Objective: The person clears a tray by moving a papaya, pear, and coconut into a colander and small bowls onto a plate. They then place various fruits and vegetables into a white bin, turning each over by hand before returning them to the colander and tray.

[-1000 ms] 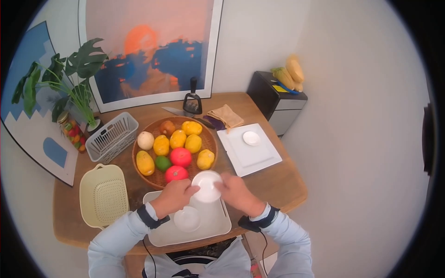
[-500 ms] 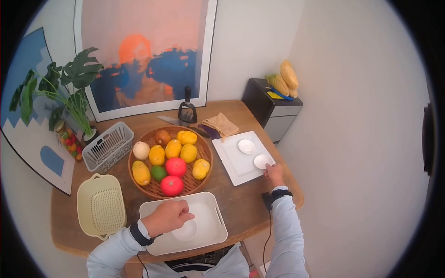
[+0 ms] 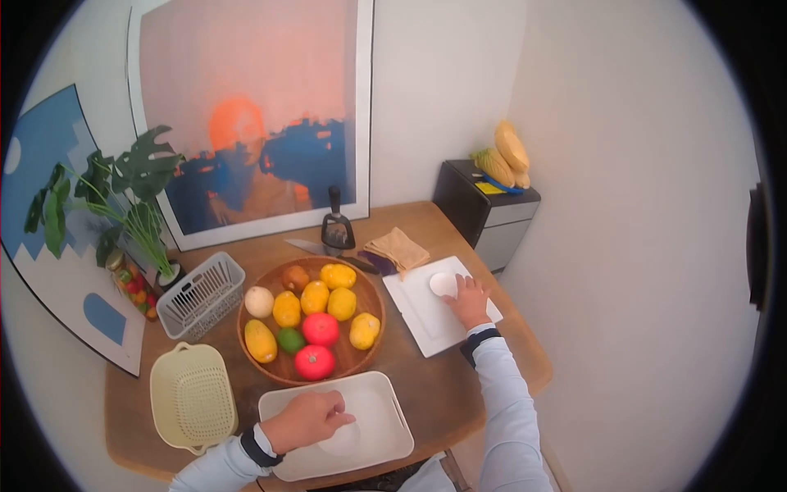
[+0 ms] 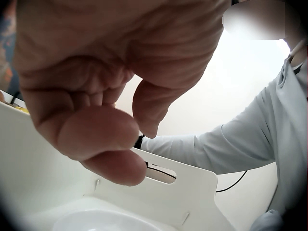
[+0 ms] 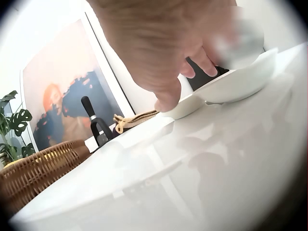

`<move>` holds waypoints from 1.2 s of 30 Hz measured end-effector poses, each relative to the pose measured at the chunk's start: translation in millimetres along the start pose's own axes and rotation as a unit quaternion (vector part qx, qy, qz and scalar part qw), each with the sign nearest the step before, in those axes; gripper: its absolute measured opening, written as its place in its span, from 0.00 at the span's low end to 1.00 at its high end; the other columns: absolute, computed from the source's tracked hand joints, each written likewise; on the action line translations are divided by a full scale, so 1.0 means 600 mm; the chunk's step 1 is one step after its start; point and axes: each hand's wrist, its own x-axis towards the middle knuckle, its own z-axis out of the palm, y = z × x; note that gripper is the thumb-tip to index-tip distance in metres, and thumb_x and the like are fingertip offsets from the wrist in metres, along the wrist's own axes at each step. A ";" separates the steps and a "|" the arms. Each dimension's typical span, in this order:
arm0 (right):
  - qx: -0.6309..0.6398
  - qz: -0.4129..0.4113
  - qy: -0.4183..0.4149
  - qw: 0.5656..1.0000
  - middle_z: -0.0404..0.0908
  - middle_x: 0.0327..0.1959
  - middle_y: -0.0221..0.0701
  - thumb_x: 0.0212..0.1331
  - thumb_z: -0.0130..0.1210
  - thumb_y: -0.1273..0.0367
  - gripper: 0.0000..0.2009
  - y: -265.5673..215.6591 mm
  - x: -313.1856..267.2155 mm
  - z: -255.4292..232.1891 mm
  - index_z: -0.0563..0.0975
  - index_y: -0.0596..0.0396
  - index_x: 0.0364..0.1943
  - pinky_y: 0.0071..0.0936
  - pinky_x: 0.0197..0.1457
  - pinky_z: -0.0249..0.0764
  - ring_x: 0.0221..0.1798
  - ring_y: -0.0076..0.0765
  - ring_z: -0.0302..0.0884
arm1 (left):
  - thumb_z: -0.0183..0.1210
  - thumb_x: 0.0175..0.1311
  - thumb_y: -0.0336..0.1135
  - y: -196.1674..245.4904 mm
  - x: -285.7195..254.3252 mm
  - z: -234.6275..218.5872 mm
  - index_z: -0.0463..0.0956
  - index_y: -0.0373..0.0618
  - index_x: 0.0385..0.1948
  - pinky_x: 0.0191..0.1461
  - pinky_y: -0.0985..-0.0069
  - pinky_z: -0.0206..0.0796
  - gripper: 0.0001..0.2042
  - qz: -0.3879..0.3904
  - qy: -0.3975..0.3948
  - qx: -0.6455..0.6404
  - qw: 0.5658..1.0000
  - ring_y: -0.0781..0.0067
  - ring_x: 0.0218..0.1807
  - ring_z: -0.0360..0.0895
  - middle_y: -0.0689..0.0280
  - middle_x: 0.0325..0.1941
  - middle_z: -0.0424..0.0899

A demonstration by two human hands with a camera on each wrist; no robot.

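Note:
My right hand (image 3: 470,305) reaches over a glossy white rectangular board (image 3: 421,318), fingers spread around a small white dish (image 3: 443,284). In the right wrist view my thumb tip is right at the rim of that dish (image 5: 185,108). A second white dish (image 5: 243,84) sits beside it on the board, under my hand and mostly hidden in the head view. Above a white tray (image 3: 379,394) my left hand (image 3: 305,421) hangs loosely curled, holding nothing. One more white dish (image 3: 341,441) lies in the tray beneath it.
Behind the tray stands a round basket (image 3: 273,368) of fruit. Left are a cream strainer basket (image 3: 197,402) and a grey basket (image 3: 201,299). A knife (image 3: 305,245), a black-handled grater (image 3: 337,230) and a tan cloth (image 3: 398,248) lie at the back.
My right hand brought a dish from over the tray to the board and let go of it. It then moved farther over the board to the other dish. My left hand stays over the tray.

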 end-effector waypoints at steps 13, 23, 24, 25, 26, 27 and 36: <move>0.059 -0.006 -0.157 0.986 0.72 0.65 0.41 0.52 0.64 0.52 0.38 -0.124 0.023 -0.011 0.66 0.50 0.67 0.68 0.70 0.50 0.70 0.48 0.63 | 0.64 0.63 0.42 -0.002 0.003 -0.010 0.78 0.39 0.34 0.37 0.65 0.73 0.13 -0.017 -0.023 0.006 1.000 0.54 0.33 0.82 0.55 0.29 0.84; -0.085 0.128 -0.129 0.980 0.71 0.60 0.44 0.53 0.61 0.61 0.27 -0.003 -0.010 0.013 0.69 0.52 0.58 0.77 0.52 0.65 0.65 0.54 0.68 | 0.64 0.61 0.41 -0.012 -0.006 -0.022 0.77 0.38 0.34 0.39 0.59 0.71 0.14 -0.015 -0.004 0.038 0.999 0.47 0.35 0.80 0.50 0.30 0.82; -0.082 0.119 -0.128 0.981 0.71 0.59 0.43 0.52 0.63 0.61 0.28 0.003 -0.009 0.012 0.69 0.52 0.58 0.76 0.52 0.66 0.64 0.53 0.69 | 0.64 0.61 0.40 -0.010 -0.006 -0.024 0.77 0.38 0.34 0.40 0.59 0.71 0.13 -0.020 -0.007 0.048 0.999 0.46 0.36 0.80 0.49 0.31 0.82; -0.079 0.108 -0.130 0.982 0.71 0.59 0.42 0.51 0.64 0.60 0.28 0.002 -0.010 0.008 0.69 0.52 0.57 0.75 0.53 0.67 0.64 0.53 0.69 | 0.65 0.60 0.40 -0.013 -0.003 -0.025 0.77 0.38 0.35 0.42 0.59 0.72 0.14 -0.018 -0.012 0.068 0.997 0.47 0.38 0.81 0.50 0.34 0.82; -0.062 0.103 -0.149 0.981 0.71 0.59 0.42 0.49 0.67 0.59 0.31 -0.006 -0.010 -0.010 0.68 0.51 0.58 0.73 0.54 0.68 0.64 0.53 0.69 | 0.66 0.59 0.40 -0.018 -0.001 -0.024 0.77 0.37 0.36 0.45 0.59 0.72 0.14 -0.020 -0.019 0.084 0.996 0.47 0.41 0.81 0.50 0.36 0.83; -0.043 0.099 -0.172 0.979 0.71 0.60 0.41 0.47 0.70 0.58 0.34 -0.019 -0.011 -0.036 0.68 0.50 0.59 0.71 0.55 0.69 0.64 0.53 0.69 | 0.66 0.58 0.39 -0.022 -0.005 -0.026 0.77 0.37 0.37 0.47 0.59 0.73 0.14 -0.026 -0.029 0.100 0.994 0.47 0.43 0.81 0.50 0.38 0.83; 0.115 -0.051 -0.095 0.987 0.82 0.46 0.47 0.54 0.67 0.60 0.21 -0.101 -0.031 -0.153 0.79 0.60 0.46 0.53 0.52 0.74 0.51 0.55 0.79 | 0.69 0.53 0.39 -0.010 0.000 -0.008 0.78 0.36 0.31 0.45 0.55 0.72 0.15 -0.048 -0.171 0.212 0.961 0.44 0.39 0.81 0.49 0.33 0.82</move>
